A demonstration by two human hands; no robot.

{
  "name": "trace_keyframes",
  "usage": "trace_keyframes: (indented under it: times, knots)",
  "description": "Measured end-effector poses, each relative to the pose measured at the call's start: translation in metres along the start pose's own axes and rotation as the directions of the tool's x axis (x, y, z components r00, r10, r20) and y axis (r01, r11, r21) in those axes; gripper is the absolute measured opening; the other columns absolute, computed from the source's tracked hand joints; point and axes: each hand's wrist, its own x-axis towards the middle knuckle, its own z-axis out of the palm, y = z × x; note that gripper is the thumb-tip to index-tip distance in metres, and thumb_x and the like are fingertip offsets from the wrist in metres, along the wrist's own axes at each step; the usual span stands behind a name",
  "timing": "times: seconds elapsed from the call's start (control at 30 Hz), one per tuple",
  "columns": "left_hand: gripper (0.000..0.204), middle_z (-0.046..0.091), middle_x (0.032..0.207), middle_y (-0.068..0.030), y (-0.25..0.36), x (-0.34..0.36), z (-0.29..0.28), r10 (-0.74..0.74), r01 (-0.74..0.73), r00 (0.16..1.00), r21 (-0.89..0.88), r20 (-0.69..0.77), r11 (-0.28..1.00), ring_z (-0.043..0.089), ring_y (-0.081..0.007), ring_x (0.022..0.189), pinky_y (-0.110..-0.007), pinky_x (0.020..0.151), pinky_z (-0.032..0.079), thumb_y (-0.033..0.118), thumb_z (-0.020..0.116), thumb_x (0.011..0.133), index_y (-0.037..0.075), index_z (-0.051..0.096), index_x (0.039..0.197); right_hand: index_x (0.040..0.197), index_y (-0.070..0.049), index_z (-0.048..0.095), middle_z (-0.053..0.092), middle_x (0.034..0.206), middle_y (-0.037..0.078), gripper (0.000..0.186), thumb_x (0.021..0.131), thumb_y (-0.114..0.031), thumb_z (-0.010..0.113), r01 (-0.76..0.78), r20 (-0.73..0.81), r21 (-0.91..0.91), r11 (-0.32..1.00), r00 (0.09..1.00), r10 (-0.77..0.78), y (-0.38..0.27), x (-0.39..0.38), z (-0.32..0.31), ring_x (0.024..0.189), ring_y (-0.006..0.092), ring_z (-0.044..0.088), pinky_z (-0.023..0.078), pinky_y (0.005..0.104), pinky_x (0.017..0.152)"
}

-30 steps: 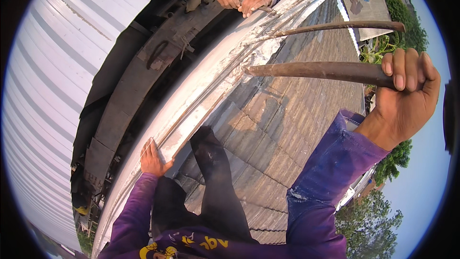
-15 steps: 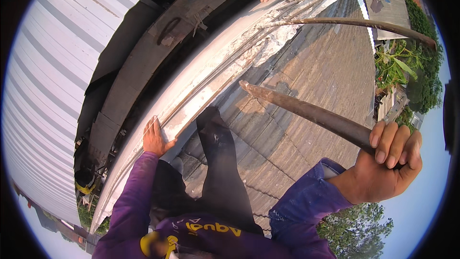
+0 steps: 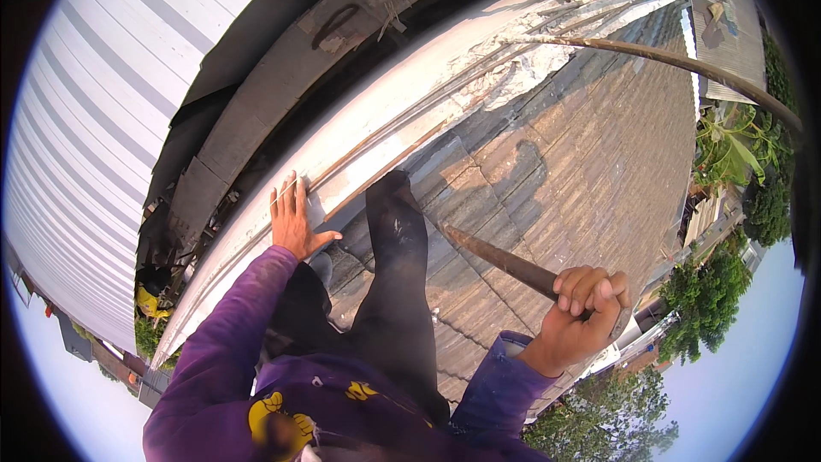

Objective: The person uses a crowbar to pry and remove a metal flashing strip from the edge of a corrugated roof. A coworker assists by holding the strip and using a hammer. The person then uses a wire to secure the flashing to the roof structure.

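Right hand (image 3: 581, 316) has its fingers wrapped tight round a rusty bar (image 3: 505, 263) whose tip meets the roof (image 3: 599, 154) beside the knee, left hand (image 3: 295, 222) lies flat with fingers spread on the ridge (image 3: 410, 111); a slipping tip could strike the leg.

The person wears a purple long-sleeved top with a yellow printed design on the chest, and the loose, creased sleeves reach down to both wrists. The left hand (image 3: 295, 221) and right hand (image 3: 581, 312) are bare, without gloves, rings or a watch. Dark trousers, scuffed and dusted with pale marks, cover the legs
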Motion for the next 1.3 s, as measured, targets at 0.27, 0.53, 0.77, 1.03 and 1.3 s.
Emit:
trace_keyframes:
  times: [0.27,0.53,0.77,1.03,1.3]
  knots:
    - [0.118,0.037,0.163,-0.0244,0.018,0.026,-0.011,-0.098,0.103,0.993,-0.074,0.065,0.992,0.035,-0.0392,0.153,-0.049,0.127,0.031,0.054,0.085,0.084,-0.001,0.021,0.166,0.069,-0.006,0.046,0.047,0.054,0.005,0.032,0.094,-0.005,0.066,0.02,0.099,0.031,0.999,0.995,-0.023,0.009,-0.01,-0.006,0.049,0.0121,0.042,0.039,0.0312,0.051]
    - [0.103,0.048,0.158,-0.0235,-0.008,0.033,-0.011,0.035,-0.035,0.999,-0.122,0.0,0.992,0.049,-0.0395,0.145,-0.047,0.123,0.04,0.043,0.083,0.088,0.002,0.029,0.166,0.069,-0.005,0.044,0.046,0.056,0.004,0.034,0.095,-0.006,0.067,0.034,0.157,0.085,0.996,0.987,-0.047,0.0,-0.005,-0.004,0.05,0.012,0.041,0.033,0.0291,0.048]
    - [0.104,0.051,0.156,-0.0202,-0.003,0.027,-0.015,0.002,-0.01,0.999,-0.156,-0.051,0.988,0.051,-0.0394,0.141,-0.047,0.118,0.044,0.039,0.087,0.085,0.006,0.031,0.166,0.069,-0.005,0.044,0.047,0.057,0.004,0.035,0.095,-0.008,0.067,0.059,0.159,0.106,0.993,0.984,-0.075,-0.014,0.004,-0.012,0.051,0.0122,0.042,0.034,0.0301,0.048]
    - [0.118,0.038,0.162,-0.0245,0.018,0.025,-0.016,-0.077,0.077,0.997,-0.14,0.007,0.987,0.035,-0.0414,0.151,-0.051,0.13,0.025,0.044,0.089,0.082,0.0,0.02,0.167,0.07,-0.004,0.047,0.05,0.059,0.005,0.032,0.093,-0.008,0.069,0.055,0.111,0.047,0.997,0.992,-0.06,-0.011,0.0,-0.017,0.056,0.0117,0.046,0.037,0.0305,0.053]
    - [0.143,0.021,0.173,-0.0237,0.04,0.042,-0.024,-0.056,0.055,0.998,-0.068,0.001,0.996,0.017,-0.0352,0.164,-0.055,0.133,0.009,0.066,0.088,0.07,-0.002,0.01,0.169,0.069,-0.005,0.044,0.048,0.056,0.004,0.031,0.091,-0.005,0.066,0.037,0.08,0.074,0.997,0.996,-0.043,-0.015,0.0,-0.018,0.052,0.0114,0.043,0.034,0.029,0.049]
